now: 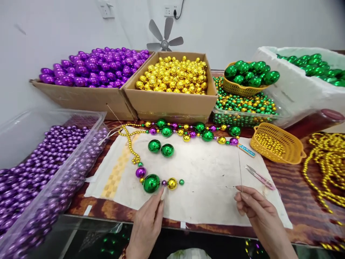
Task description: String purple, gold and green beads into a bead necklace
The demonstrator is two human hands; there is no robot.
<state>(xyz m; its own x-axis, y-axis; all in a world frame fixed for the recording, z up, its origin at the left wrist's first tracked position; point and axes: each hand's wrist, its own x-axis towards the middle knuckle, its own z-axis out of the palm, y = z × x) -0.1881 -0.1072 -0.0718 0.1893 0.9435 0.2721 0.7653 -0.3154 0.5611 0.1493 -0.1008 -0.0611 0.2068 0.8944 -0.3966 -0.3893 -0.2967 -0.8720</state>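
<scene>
My left hand [147, 221] lies low over the white cloth, index finger stretched out and touching a small purple bead [164, 183] on a strand. Beside that bead are a big green bead [151, 183] and a gold bead [172, 183], with a small green bead [182, 182] at the strand's right end. A faint thread runs right from there toward my right hand [256, 205]. Its thumb and fingers pinch a long thin needle [239, 167] standing nearly upright. Two loose green beads [161, 148] sit above the strand. The left hand's lower fingers are hidden.
A finished-looking bead garland [185, 131] lies across the cloth's back edge. Scissors [259, 177] and a yellow basket [280, 142] of small gold beads are at right. Boxes of purple [88, 95] and gold beads [169, 104] stand behind; a clear bin [67, 158] is at left.
</scene>
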